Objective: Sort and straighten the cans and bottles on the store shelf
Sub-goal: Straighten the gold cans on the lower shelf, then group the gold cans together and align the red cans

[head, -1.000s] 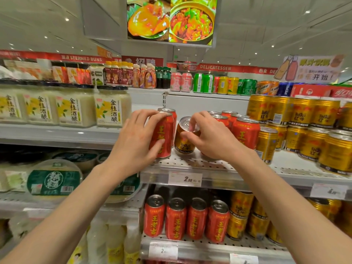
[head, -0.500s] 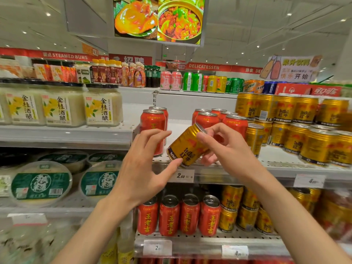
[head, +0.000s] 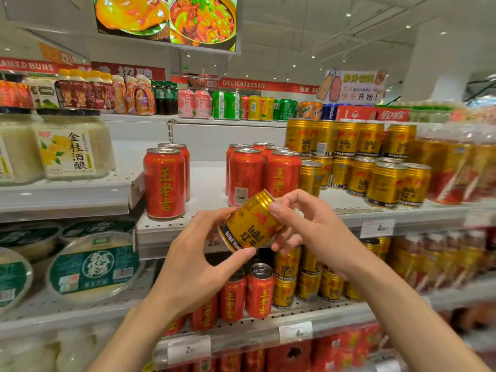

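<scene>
Sorting in progress — gold can off the shelf

Both hands — left hand, right hand — gripped the tilted gold can; its gold stack stood at 2 o'clock, red cans at 10, re-shelving apparently pending.

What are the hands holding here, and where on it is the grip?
A small gold metal can, tilted, held by both: left hand at its lower end, right hand at its upper end.
</scene>
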Tool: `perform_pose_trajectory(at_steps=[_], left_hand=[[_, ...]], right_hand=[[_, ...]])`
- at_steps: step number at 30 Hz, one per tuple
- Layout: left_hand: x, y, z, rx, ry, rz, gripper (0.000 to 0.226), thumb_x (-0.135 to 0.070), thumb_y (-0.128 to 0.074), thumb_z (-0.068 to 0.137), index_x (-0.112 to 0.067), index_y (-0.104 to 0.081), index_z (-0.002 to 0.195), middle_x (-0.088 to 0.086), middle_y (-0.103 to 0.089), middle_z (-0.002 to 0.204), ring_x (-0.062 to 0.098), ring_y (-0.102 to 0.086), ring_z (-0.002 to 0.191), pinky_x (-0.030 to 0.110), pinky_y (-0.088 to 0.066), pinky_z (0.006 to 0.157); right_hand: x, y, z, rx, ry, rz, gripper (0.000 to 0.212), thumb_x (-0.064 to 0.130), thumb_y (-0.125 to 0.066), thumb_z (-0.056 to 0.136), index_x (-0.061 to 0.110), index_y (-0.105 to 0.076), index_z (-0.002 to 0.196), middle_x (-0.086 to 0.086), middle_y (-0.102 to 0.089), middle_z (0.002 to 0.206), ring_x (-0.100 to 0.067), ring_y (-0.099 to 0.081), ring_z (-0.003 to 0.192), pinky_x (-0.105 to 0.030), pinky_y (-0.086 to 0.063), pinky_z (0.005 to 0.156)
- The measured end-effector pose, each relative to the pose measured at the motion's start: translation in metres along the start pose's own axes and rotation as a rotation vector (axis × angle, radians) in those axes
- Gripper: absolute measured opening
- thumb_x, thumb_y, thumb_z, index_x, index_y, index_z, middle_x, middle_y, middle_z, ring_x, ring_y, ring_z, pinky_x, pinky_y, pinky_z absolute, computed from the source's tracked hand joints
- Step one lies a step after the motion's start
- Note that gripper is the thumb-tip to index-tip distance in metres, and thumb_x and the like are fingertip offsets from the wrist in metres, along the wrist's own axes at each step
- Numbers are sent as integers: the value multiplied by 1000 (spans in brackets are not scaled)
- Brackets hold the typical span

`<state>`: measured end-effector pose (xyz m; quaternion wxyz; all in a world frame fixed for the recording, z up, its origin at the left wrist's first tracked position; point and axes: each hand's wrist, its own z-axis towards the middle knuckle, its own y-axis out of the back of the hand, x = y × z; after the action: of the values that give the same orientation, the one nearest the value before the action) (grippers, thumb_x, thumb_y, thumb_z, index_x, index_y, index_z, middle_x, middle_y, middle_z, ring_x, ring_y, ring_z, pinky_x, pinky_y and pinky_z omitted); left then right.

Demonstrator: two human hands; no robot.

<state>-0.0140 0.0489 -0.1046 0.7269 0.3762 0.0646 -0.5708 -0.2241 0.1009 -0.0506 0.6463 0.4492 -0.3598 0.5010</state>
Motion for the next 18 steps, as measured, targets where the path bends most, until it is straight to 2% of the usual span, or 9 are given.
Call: perform_pose_trajectory(at_steps=[2,9,14,18], left_hand=[[-6,-10,4,6,6,-16,58,-48,-79,78,-37,-55,129,-22,-60,118,-1,-58,113,10,-45,90],[-38,-69,23,-4,10,-18,60,-46,-80,75,-33,-57,128,-21,-61,118,-1,-57,115,4,-40,87],[-71,-134,48,-46,17,9,60,-46,-82,76,-31,-57,128,-19,-61,120,0,-57,115,4,-42,86],[-91,-174,64,-81,43,47,61,-47,-82,76,-32,-55,128,-18,-61,120,-1,-57,114,4,-42,85]], right_hand=[[-1,13,-2,-4,9,-9,36,45,-68,82,13,-56,92,-6,-69,100,-27,-73,63,-31,-58,55],[-13,80,-4,-11,37,9,34,42,-69,80,13,-55,89,-11,-67,110,-27,-71,60,-35,-60,56],[-23,155,-3,12,60,-74,28,39,-68,88,14,-57,92,-6,-71,104,-26,-73,62,-36,-62,59],[-27,203,5,56,89,-98,31,35,-66,93,7,-56,100,-8,-71,106,-28,-74,64,-39,-63,61]])
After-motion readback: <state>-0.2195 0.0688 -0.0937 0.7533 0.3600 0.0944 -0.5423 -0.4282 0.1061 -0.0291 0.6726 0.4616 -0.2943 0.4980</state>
